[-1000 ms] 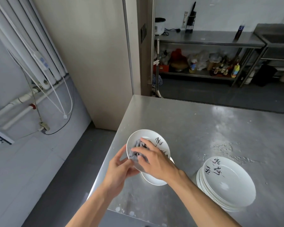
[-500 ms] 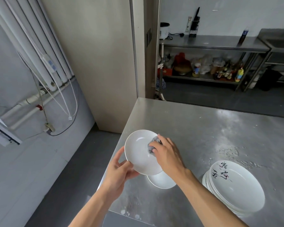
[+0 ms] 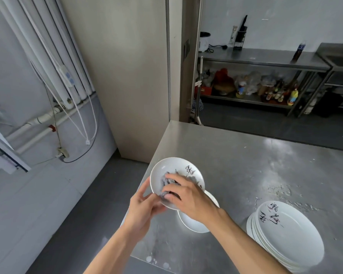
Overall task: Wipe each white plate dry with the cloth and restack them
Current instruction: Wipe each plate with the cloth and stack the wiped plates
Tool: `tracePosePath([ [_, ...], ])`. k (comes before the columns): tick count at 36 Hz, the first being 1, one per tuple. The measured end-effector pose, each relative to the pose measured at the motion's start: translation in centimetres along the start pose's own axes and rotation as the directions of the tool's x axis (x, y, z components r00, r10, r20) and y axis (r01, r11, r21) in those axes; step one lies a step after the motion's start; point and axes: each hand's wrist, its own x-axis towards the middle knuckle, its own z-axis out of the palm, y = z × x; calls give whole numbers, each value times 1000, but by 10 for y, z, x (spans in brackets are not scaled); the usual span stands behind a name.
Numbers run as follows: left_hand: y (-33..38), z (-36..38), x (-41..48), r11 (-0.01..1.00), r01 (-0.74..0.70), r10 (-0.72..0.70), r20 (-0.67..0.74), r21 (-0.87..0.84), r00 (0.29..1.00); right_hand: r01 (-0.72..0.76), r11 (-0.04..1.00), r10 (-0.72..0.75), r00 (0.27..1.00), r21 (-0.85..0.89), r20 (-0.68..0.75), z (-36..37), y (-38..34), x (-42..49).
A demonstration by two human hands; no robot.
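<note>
Currently my left hand (image 3: 145, 208) grips the plate (image 3: 166, 168) at its near rim, my right hand (image 3: 188, 196) clutches the cloth (image 3: 167, 181) against it, a second plate (image 3: 194, 224) lies beneath both, and the stack (image 3: 289, 234) rightward apparently awaits wiping.

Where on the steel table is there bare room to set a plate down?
Free: the far half of the table, from the held plate back to the far edge; also the strip between the lone plate and the stack. Crowded: near-left corner, where the left hand holds that plate and the right hand grips the cloth.
</note>
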Motion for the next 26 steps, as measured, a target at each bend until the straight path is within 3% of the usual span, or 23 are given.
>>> tracePosePath([
  [6,0,-16,3,999,6,-12,-103,-52,995,-4,998,5,1000,-58,5,-3,12,-12],
  [10,1,-17,0,999,10,-13,-110,-31,994,-123,983,119,992,-134,-39,-4,27,-13],
  [12,0,-14,-1,1000,7,-8,-88,-2,996,-149,972,132,986,-180,-100,-4,29,-10],
  [15,-3,-8,-4,999,31,-30,-38,27,999,-94,961,10,952,-259,-307,-5,30,-3],
  [19,-6,3,-4,997,53,-56,39,52,998,-196,974,144,922,-112,-360,-3,29,9],
  [21,-7,10,-3,997,53,-57,70,64,996,-157,987,134,928,-37,-349,0,25,15],
  [26,-5,12,3,999,25,-27,42,30,999,-19,974,39,996,227,-82,1,5,21],
])
